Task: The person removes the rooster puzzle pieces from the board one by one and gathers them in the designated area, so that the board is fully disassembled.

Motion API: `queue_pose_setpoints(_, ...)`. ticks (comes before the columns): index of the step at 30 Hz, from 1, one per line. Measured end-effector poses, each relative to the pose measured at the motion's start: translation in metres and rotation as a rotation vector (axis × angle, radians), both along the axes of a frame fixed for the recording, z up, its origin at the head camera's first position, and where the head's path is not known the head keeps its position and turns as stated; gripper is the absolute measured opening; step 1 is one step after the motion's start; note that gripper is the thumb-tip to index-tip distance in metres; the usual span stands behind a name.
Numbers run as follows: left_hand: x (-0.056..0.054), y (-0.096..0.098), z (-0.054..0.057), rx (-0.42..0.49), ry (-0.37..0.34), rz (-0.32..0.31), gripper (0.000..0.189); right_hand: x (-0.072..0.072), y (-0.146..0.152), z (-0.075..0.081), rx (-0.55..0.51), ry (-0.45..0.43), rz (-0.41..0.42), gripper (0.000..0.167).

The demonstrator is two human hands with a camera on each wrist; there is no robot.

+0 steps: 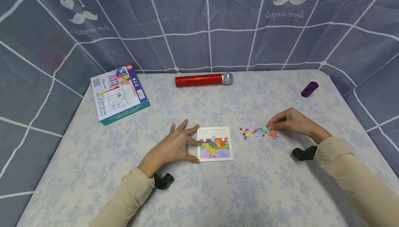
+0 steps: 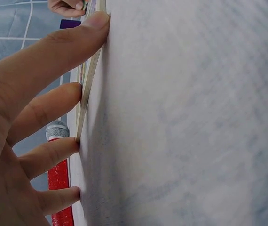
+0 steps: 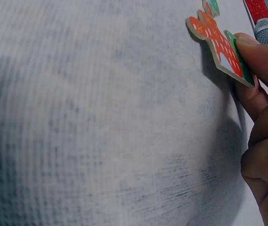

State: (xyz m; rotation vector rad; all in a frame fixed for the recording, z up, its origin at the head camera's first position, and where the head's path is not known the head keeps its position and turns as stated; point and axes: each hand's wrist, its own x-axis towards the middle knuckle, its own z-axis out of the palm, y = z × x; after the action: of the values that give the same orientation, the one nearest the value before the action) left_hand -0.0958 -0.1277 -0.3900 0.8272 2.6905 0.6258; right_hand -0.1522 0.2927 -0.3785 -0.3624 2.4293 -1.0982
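My left hand [image 1: 176, 145] is spread at the left side of a square puzzle board [image 1: 231, 151]. Its thumb and fingertips touch the frame, and the index finger reaches over the rim. In the left wrist view, the thumb presses along the board's thin edge [image 2: 88, 94]. Partly filled, the board shows a colourful picture with a bare strip at its top. To the right, my right hand [image 1: 293, 121] pinches a red and green puzzle piece [image 3: 223, 49] between thumb and finger, close over the cloth. Two more loose pieces, one yellow and red [image 1: 245, 133], one blue and green [image 1: 259, 132], lie beside it.
A red glittery microphone [image 1: 199, 80] lies behind the board. At the back left rests a printed toy box [image 1: 120, 93]; a purple cylinder [image 1: 309, 89] is at the back right. A grey checked curtain [image 1: 187, 16] hangs behind the cloth-covered table [image 1: 218, 192].
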Motion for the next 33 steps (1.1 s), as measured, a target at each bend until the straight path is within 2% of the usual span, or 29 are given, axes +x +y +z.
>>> queue_pose_setpoints(14, 0.0001, -0.0022, 0.0029, 0.033, 0.002, -0.021, 0.061, 0.0038, -0.0033, 0.0013, 0.080, 0.079, -0.034, 0.019)
queue_pose_setpoints(22, 0.0007, 0.0002, 0.0020, 0.087, -0.008, 0.015, 0.050, 0.0064, -0.0047, 0.0008, 0.110, 0.121, -0.037, 0.016)
queue_pose_setpoints(33, 0.0009, 0.0027, 0.0007, 0.084, 0.049, 0.027, 0.056, 0.0085, -0.0062, 0.0027, 0.122, 0.163, -0.030, 0.012)
